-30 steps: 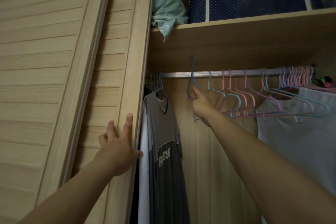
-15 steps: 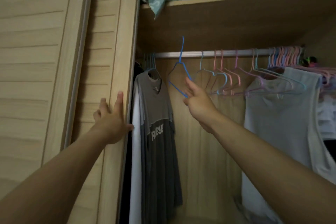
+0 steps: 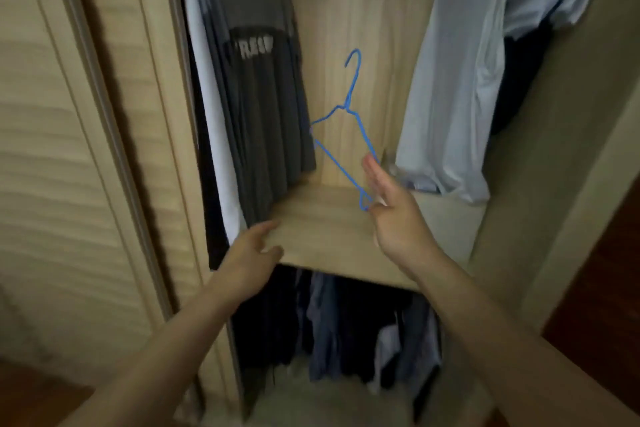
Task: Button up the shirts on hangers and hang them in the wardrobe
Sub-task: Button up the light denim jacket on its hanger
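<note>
An empty blue wire hanger (image 3: pixel 348 128) hangs in the air inside the open wardrobe, hook up. My right hand (image 3: pixel 391 211) pinches its lower corner between thumb and fingers, the other fingers stretched out. My left hand (image 3: pixel 251 255) hovers with loosely curled fingers at the left front corner of the wooden shelf (image 3: pixel 329 236), holding nothing. No shirt is on the hanger. The hanging rail is out of view above.
A grey printed T-shirt (image 3: pixel 258 80) and a white garment hang at the left, a pale blue shirt (image 3: pixel 460 80) at the right. The slatted sliding door (image 3: pixel 69 149) stands at the left. Dark clothes (image 3: pixel 346 329) hang below the shelf.
My right hand has taken the blue hanger off the rail and brought it down. My left hand left the door edge and dropped to the shelf. The view tilted downward.
</note>
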{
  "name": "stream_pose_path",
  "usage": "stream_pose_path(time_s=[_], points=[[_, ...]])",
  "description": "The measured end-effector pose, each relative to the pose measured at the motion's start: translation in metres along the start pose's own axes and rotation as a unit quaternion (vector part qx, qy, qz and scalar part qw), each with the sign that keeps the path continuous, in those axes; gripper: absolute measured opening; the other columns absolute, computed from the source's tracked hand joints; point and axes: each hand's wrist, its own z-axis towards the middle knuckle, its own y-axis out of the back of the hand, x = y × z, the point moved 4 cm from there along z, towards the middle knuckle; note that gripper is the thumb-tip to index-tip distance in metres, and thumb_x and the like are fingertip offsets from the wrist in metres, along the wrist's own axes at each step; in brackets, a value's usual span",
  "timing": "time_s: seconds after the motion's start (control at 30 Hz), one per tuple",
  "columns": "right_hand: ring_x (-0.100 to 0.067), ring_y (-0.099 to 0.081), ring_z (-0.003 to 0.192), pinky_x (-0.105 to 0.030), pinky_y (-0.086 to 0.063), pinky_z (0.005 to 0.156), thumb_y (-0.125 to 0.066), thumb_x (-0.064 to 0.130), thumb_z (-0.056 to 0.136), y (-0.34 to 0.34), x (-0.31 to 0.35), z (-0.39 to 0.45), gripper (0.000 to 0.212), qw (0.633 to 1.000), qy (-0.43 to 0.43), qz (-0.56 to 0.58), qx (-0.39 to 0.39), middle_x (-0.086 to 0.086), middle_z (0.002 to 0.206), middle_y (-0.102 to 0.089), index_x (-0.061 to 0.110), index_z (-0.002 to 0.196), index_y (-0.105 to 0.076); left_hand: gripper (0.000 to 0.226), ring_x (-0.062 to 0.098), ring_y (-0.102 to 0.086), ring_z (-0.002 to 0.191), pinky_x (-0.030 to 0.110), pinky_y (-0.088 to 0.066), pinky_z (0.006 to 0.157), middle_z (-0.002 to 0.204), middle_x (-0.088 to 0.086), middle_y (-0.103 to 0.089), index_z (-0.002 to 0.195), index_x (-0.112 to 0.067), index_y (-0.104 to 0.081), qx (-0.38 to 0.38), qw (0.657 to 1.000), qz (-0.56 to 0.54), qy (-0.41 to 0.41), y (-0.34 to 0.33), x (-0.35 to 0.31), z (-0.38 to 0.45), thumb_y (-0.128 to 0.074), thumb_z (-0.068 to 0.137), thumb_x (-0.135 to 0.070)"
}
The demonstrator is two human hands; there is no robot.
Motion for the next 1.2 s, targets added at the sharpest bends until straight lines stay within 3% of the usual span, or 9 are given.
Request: stream_pose_path(time_s=[0.1,0.2,0.37,0.5,0.63,0.8,0.9,1.0,1.2], points=[[-0.009,-0.033,0.149,-0.049,-0.025,0.124,-0.037,-0.002,0.076,0.033,-0.044,-0.099,0.081,0.998,-0.053,0.007,0.04,0.009,0.157,-0.04,0.051,0.138,-0.039,0.031,0.016,-0.059,0.097,0.028,-0.048,0.082,0.11,0.001,-0.064,0.13,-0.016,-0.062,0.047,0.979,-0.161,0.118,-0.097,0.019,-0.085,-0.057,0.101,-0.004],[-0.005,-0.033,0.148,-0.047,-0.028,0.123,-0.043,-0.001,0.083,0.061,-0.057,-0.184,0.076,0.988,-0.125,0.04,0.083,0.018,0.153,-0.042,0.056,0.133,-0.044,0.015,0.022,-0.063,0.089,0.033,-0.05,0.079,0.1,0.009,-0.067,0.11,-0.017,-0.066,0.044,0.918,-0.317,0.233,-0.164,0.029,-0.147,-0.055,0.103,-0.01],[0.006,-0.042,0.139,-0.027,-0.036,0.118,-0.041,-0.019,0.095,0.067,-0.048,-0.312,0.073,0.94,-0.234,0.182,0.168,0.012,0.15,-0.049,0.04,0.138,-0.048,0.028,0.02,-0.069,0.085,0.036,-0.053,0.081,0.101,0.006,-0.073,0.119,-0.015,-0.06,0.034,0.813,-0.476,0.333,-0.198,0.044,-0.242,-0.047,0.107,-0.036],[-0.016,-0.051,0.138,-0.044,-0.042,0.114,-0.056,-0.005,0.082,0.026,-0.038,-0.391,0.062,0.868,-0.297,0.32,0.236,-0.003,0.147,-0.056,0.016,0.139,-0.053,0.026,0.016,-0.07,0.07,0.031,-0.051,0.072,0.089,0.005,-0.075,0.106,-0.017,-0.061,-0.045,0.763,-0.52,0.383,-0.171,0.081,-0.327,-0.043,0.106,-0.036],[-0.019,-0.055,0.134,-0.04,-0.054,0.099,-0.067,0.007,0.075,-0.031,-0.012,-0.459,0.07,0.798,-0.347,0.354,0.342,0.008,0.143,-0.06,0.015,0.142,-0.048,0.008,0.015,-0.066,0.061,0.031,-0.051,0.07,0.075,0.002,-0.074,0.096,-0.018,-0.058,-0.183,0.748,-0.493,0.404,-0.12,0.128,-0.43,-0.054,0.103,-0.019],[-0.015,-0.074,0.089,-0.025,-0.059,0.077,-0.052,-0.027,0.086,-0.108,0.022,-0.538,0.086,0.777,-0.334,0.21,0.491,-0.006,0.136,-0.056,0.021,0.153,-0.03,0.022,0.014,-0.066,0.053,0.023,-0.051,0.047,0.071,0.01,-0.068,0.081,-0.013,-0.054,-0.332,0.74,-0.421,0.406,-0.061,0.176,-0.586,-0.055,0.101,-0.004],[-0.012,-0.07,0.066,-0.018,-0.054,0.062,-0.052,-0.021,0.091,-0.16,0.06,-0.593,0.07,0.733,-0.335,0.162,0.57,-0.008,0.113,-0.062,0.009,0.152,-0.035,0.02,0.016,-0.063,0.051,0.027,-0.054,0.048,0.068,0.01,-0.068,0.082,-0.011,-0.055,-0.375,0.722,-0.406,0.416,-0.036,0.188,-0.681,-0.056,0.1,-0.001],[-0.01,-0.067,0.065,-0.018,-0.054,0.06,-0.056,-0.013,0.094,-0.217,0.105,-0.657,0.056,0.698,-0.326,0.127,0.625,-0.007,0.105,-0.064,0.007,0.145,-0.044,0.016,0.014,-0.066,0.054,0.028,-0.057,0.048,0.075,0.014,-0.064,0.087,-0.007,-0.058,-0.391,0.711,-0.395,0.43,-0.013,0.201,-0.766,-0.058,0.097,0.006],[-0.013,-0.063,0.063,-0.025,-0.051,0.06,-0.05,0.018,0.106,-0.32,0.202,-0.761,0.014,0.711,-0.373,0.156,0.576,-0.007,0.093,-0.066,0.01,0.105,-0.062,0.018,0.017,-0.065,0.054,0.035,-0.059,0.052,0.062,0.008,-0.061,0.087,-0.007,-0.059,-0.375,0.733,-0.348,0.448,0.042,0.25,-0.898,-0.058,0.096,0.008]])
